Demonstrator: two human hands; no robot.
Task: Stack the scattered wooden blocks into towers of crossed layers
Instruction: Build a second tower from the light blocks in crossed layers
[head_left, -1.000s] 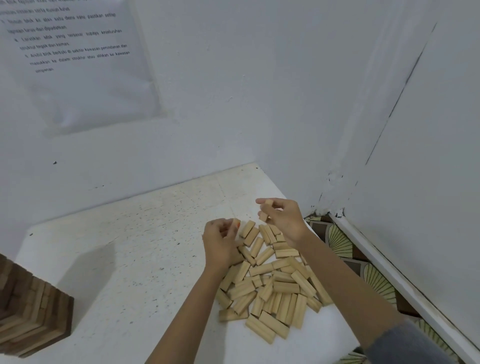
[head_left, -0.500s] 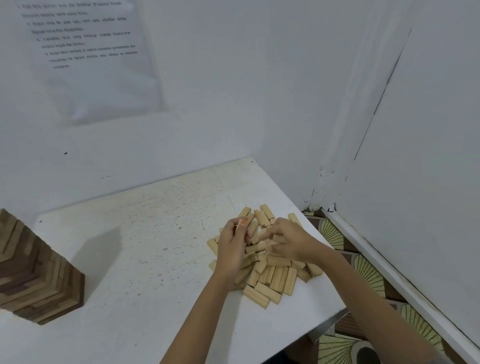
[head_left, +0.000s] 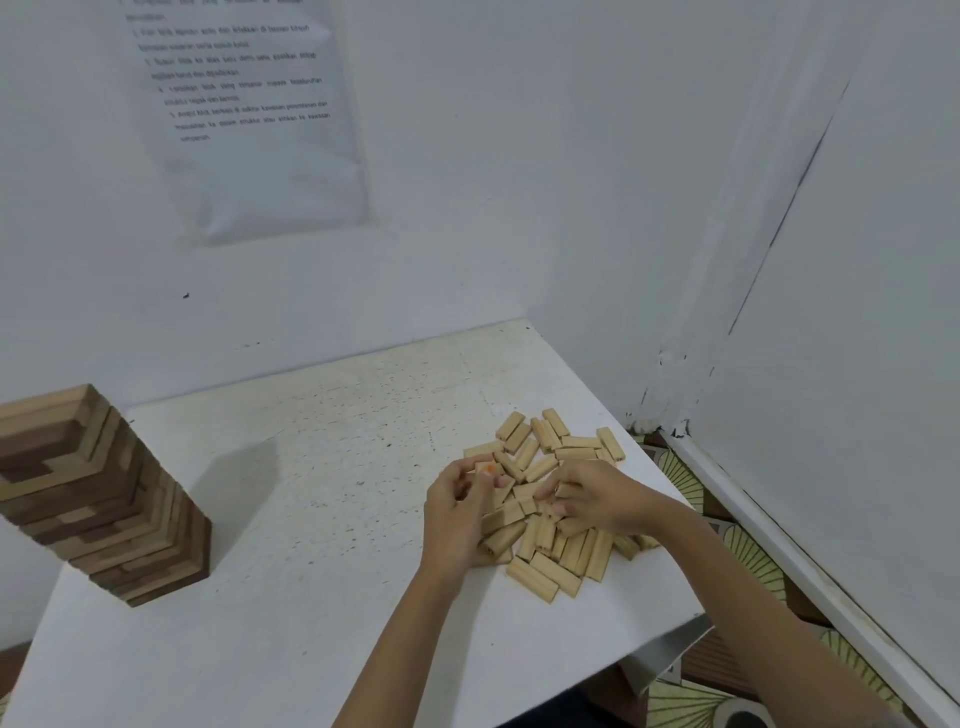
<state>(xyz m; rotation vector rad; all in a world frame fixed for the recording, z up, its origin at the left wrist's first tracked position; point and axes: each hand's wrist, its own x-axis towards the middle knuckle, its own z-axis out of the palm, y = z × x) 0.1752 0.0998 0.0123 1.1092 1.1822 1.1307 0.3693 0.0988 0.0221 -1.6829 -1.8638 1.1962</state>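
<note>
Across the lower half of the view lies the white table (head_left: 311, 545), set into a wall corner; a printed sheet (head_left: 249, 130) hangs on the wall at twelve o'clock, its text too blurred to read; the finished tower (head_left: 104, 493) of crossed layers stands at nine o'clock of the tabletop, probably kept well apart from the working spot so that reaching arms cannot knock it; the pile of loose wooden blocks (head_left: 550, 561) lies at about three o'clock, near the table's right edge, where both hands meet it; the right hand (head_left: 592, 499) rests on the pile's middle, fingers bent down among the blocks, though whether they have closed on one I cannot tell; the left hand (head_left: 457, 514) sits at the pile's nine o'clock edge, fingers curled, thumb and forefinger pinching a pale block (head_left: 485, 467), seemingly gathering pieces for a next layer; against a second ago, the right hand has dropped from above the pile's far edge into its middle, and over the last half second the tower's top has come into view while both hands have stayed on the pile.
</note>
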